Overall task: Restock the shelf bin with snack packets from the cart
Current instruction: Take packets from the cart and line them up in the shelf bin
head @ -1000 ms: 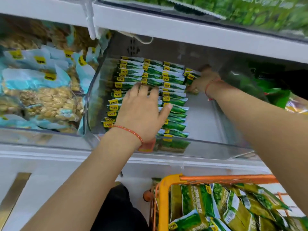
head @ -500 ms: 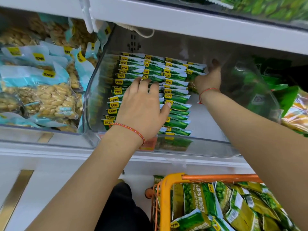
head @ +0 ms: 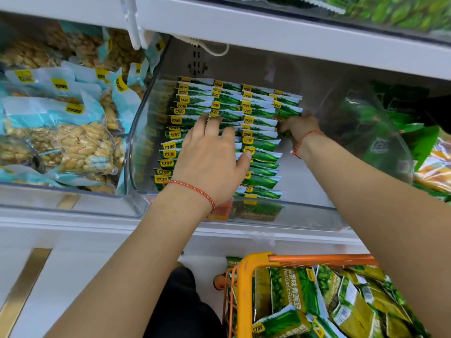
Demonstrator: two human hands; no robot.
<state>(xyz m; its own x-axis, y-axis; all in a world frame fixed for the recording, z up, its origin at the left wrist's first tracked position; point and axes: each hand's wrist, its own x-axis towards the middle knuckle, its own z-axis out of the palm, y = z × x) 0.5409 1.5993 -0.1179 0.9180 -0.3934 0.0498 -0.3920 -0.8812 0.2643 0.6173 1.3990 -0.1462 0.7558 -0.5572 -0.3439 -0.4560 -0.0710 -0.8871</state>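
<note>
A clear plastic shelf bin (head: 288,214) holds rows of green snack packets (head: 262,123) with yellow labels, standing on edge. My left hand (head: 211,158) lies flat on the left and middle rows, fingers straight, pressing the packets. My right hand (head: 299,125) is at the right side of the rows, deep in the bin, with its fingers curled around the short right-hand stack of green packets (head: 288,111); the fingertips are hidden. Below, an orange cart (head: 244,276) holds more green snack packets (head: 317,301).
A neighbouring bin (head: 61,191) on the left is full of blue nut packets. Another clear bin (head: 380,132) with green bags sits to the right. A white shelf (head: 268,28) hangs close above. The right part of the bin floor (head: 305,181) is bare.
My right hand has come down from the bin's back right corner to the side of the right-hand stack. My left hand has stayed pressed on the rows.
</note>
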